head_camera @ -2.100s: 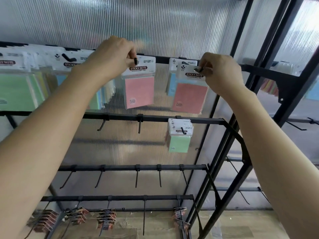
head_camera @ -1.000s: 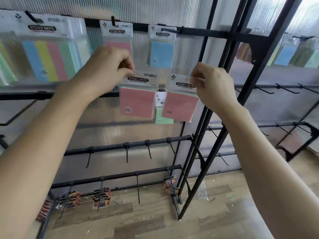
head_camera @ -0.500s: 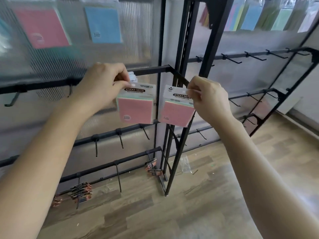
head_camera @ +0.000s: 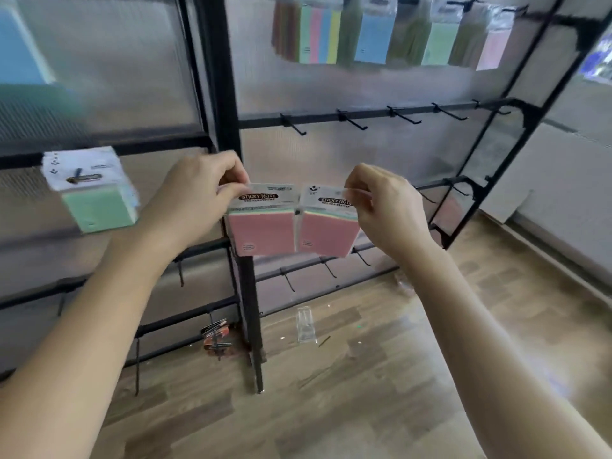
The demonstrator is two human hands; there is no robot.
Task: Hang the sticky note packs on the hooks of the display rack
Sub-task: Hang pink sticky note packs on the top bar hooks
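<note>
– While both our hands are up in front of the display rack (head_camera: 228, 94), what do we log for them?
– Left hand (head_camera: 195, 200) pinches the white header card of the left pink pack (head_camera: 263, 231) between thumb and curled fingers. Right hand (head_camera: 384, 207) pinches the top right corner of the right pink pack (head_camera: 326, 235) the same way.
– Where do the packs sit?
– In the air, side by side, inner edges touching, hanging from our fingers in front of the rack's black upright post. Neither is on a hook. Both headers read STICKY NOTE, and thin green and yellow layers show above the pink.
– Hooks?
– We see a row of bare hooks (head_camera: 351, 120) on the rail up and right of our hands, and lower hooks (head_camera: 288, 279), also bare, on a rail just below the packs.
– Other stock?
– Green pack (head_camera: 99, 207) hangs on a hook to the left, blurred. Mixed coloured packs (head_camera: 374, 38) hang along the top right rail. Blue pack (head_camera: 20, 51) at top left, cut off by the edge.
– Floor?
– Wooden floor (head_camera: 364, 392), a clear plastic wrapper (head_camera: 305, 326) lying near the post's foot, and small dark-and-orange items (head_camera: 217, 336) on a low hook. We cannot tell what those are.
</note>
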